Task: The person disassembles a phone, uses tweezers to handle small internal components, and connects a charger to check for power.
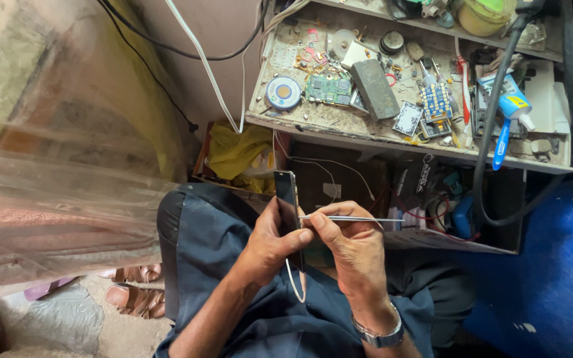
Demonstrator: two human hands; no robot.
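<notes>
Fingers of the left hand are wrapped tight around a dark smartphone, held edge-on and upright above the person's lap, thumb pressed on its side. The right hand pinches thin metal tweezers between thumb and forefinger, tip touching the phone's edge. A steel wristwatch circles the right wrist. Beyond, a cluttered workbench shelf carries a green circuit board.

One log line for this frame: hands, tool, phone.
left hand: holds phone edge-on | right hand: metal tweezers, tip at phone edge | shelf: circuit boards
</notes>
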